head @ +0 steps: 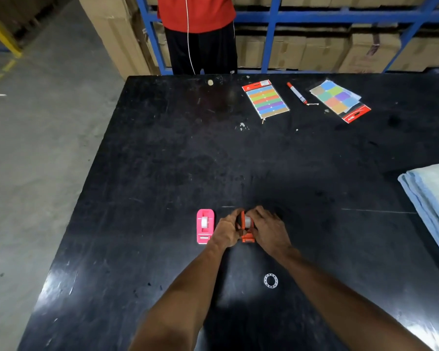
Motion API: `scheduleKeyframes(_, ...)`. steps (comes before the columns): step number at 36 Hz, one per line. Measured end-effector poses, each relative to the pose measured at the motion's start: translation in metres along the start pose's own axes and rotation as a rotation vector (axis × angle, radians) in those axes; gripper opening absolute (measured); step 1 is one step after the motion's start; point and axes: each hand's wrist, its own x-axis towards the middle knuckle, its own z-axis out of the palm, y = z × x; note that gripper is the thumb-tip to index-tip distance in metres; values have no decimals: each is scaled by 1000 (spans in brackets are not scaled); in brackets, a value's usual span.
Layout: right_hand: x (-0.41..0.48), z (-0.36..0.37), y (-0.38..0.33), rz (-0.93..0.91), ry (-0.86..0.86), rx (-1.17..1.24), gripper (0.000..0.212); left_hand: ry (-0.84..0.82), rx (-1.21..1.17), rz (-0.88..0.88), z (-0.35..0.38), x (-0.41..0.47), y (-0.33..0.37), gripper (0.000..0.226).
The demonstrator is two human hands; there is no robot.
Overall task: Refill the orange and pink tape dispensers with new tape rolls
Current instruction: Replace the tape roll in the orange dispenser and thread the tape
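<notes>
The orange tape dispenser (pixel 247 236) stands on the black table (pixel 162 160) near its front middle, with a clear tape roll (pixel 247 221) seated in it. My left hand (pixel 226 230) grips its left side and my right hand (pixel 266 228) grips its right side, fingers over the roll. The pink tape dispenser (pixel 205 225) lies just to the left, apart from my hands, with a clear roll in its slot. An empty white tape core ring (pixel 271 280) lies flat closer to me, to the right.
At the table's far side lie two packs of coloured sticky labels (pixel 266 99) (pixel 338 98) and a red-capped marker (pixel 297 93). A folded light-blue cloth (pixel 433 198) covers the right edge. A person in a red shirt (pixel 198 29) stands beyond the table, before blue racking with cartons.
</notes>
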Motion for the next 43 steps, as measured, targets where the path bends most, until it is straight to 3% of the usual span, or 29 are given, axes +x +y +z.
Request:
scheduleKeyframes(6, -1, -3, 1, -30, 52, -112, 5, -37, 76, -39, -2, -1, 5, 75)
scheduleKeyframes(12, -10, -15, 4, -138, 114, -106, 8, -27, 42, -76, 0, 8, -5, 57)
scheduleKeyframes(14, -18, -19, 1, -191, 156, -113, 10, -39, 55, -16, -1, 3, 2, 45)
scheduleKeyframes(17, -31, -18, 0, -274, 202, -111, 5, 11, 132, 139, 0, 1, -2, 50)
scheduleKeyframes(21, -46, -7, 0, -288, 171, -79, 10, 18, -41, 57, 2, 2, -2, 59)
scheduleKeyframes(24, -51, 2, -2, -216, 119, -77, 10, 34, -148, -96, 7, 3, 1, 36)
scheduleKeyframes(29, -52, 15, -4, -148, 38, -68, 11, 9, -123, -120, 6, 5, -2, 69)
scheduleKeyframes(35, -47, 16, -7, -107, 49, -47, 6, 14, -183, -112, 13, 17, -20, 75)
scheduleKeyframes(39, -47, 18, -10, -85, 35, -69, 6, 11, -223, -140, 12, 17, -22, 57)
scheduleKeyframes(43, -51, 19, -9, -86, -6, -116, 13, 3, -111, -85, 9, 10, -13, 74)
